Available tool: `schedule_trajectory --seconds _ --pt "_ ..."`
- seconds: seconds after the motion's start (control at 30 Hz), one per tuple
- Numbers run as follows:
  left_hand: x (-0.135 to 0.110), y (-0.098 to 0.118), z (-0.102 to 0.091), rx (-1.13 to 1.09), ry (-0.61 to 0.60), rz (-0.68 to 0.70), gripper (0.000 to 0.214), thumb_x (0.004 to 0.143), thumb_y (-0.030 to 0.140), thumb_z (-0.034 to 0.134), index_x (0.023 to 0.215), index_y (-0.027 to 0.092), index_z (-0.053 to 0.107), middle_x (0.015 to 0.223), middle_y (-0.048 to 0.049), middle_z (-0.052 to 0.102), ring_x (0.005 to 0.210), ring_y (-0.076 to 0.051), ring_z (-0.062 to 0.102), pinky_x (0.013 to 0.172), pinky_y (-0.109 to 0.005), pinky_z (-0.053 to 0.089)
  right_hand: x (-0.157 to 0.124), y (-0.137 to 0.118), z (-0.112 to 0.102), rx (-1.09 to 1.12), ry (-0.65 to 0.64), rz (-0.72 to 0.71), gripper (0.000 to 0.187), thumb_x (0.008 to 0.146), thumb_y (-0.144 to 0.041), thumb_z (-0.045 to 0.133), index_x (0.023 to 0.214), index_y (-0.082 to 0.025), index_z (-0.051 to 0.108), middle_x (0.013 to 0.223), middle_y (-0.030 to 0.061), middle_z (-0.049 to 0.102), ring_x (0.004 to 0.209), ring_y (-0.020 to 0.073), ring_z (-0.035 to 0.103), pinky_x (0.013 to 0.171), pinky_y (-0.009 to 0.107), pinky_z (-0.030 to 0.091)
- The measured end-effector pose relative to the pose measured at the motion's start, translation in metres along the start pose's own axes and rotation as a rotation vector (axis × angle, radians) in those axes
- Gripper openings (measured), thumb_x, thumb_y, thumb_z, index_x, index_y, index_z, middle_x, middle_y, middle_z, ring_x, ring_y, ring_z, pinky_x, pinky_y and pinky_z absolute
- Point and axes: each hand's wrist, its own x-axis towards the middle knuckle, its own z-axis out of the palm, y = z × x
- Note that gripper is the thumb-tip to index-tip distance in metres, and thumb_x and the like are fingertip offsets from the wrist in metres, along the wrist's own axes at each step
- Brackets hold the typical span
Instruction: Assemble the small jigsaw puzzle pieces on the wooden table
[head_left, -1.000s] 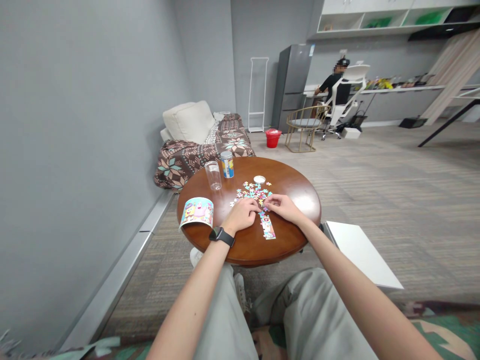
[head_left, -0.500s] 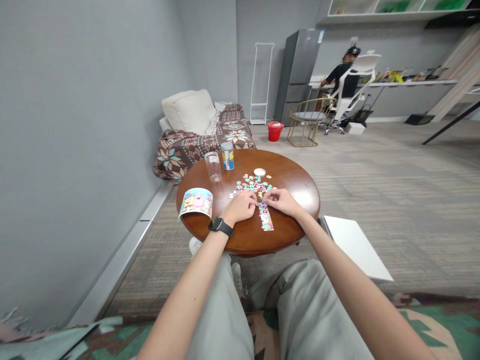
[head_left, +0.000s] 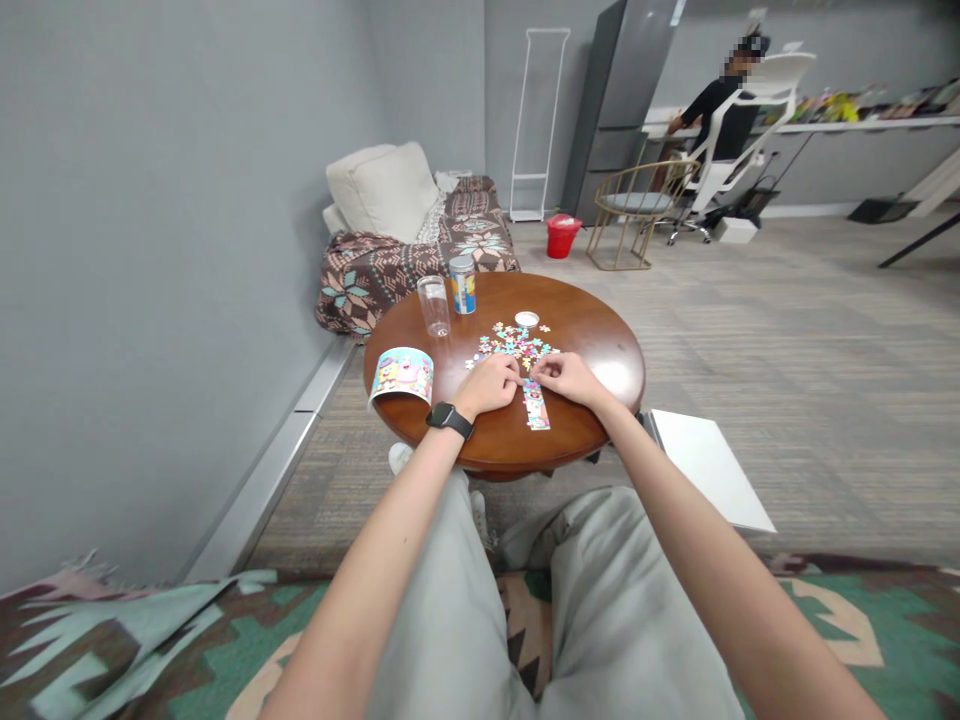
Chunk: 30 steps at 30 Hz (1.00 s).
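Note:
A narrow strip of joined jigsaw puzzle pieces (head_left: 536,412) lies on the round wooden table (head_left: 480,440), pointing towards me. My left hand (head_left: 491,384) rests at its far left corner, fingers curled and closed; what they hold, if anything, is hidden. On the other side, my right hand (head_left: 568,379) pinches at the strip's far end, on what looks like a small puzzle piece mostly covered by the fingers. Just beyond both hands spreads a heap of loose puzzle pieces (head_left: 516,343). A curled cartoon picture sheet (head_left: 405,373) lies to the left.
Towards the back of the table stand a clear glass jar (head_left: 434,308) and a blue-yellow can (head_left: 463,288); a round lid (head_left: 526,320) lies near the pieces. A white board (head_left: 705,465) is low at the right. Further off, a person (head_left: 716,100) sits at a counter.
The view has tilted down a little, so everything beyond my lap sits higher or shifted. Both hands stay at the strip's far end, with only slight finger movement.

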Motion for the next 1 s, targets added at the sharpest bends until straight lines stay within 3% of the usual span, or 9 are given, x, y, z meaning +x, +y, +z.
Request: schedule_trajectory --seconds 0.33,1.0 --pt "0.0014 0.0007 -0.0013 0.031 -0.006 0.015 0.037 0.078 0.004 0.047 0.081 0.02 0.08 0.09 -0.0057 0.066 0.091 -0.02 0.059 0.094 -0.037 0.049 0.0007 -0.0021 0.0005 -0.079 0.034 -0.115 0.013 0.072 -0.026 0.062 0.07 -0.017 0.07 0.062 0.0008 0.064 0.056 0.0128 0.051 0.059 0.027 0.041" --pt "0.0013 0.0012 -0.0011 0.055 0.005 0.026 0.036 0.079 0.005 0.046 0.081 0.018 0.079 0.09 -0.0069 0.068 0.093 -0.022 0.062 0.094 -0.037 0.05 0.0031 0.0038 0.0037 -0.179 0.042 -0.149 0.01 0.071 -0.019 0.059 0.069 -0.018 0.069 0.066 0.0012 0.065 0.058 0.0139 0.053 0.061 0.028 0.042"
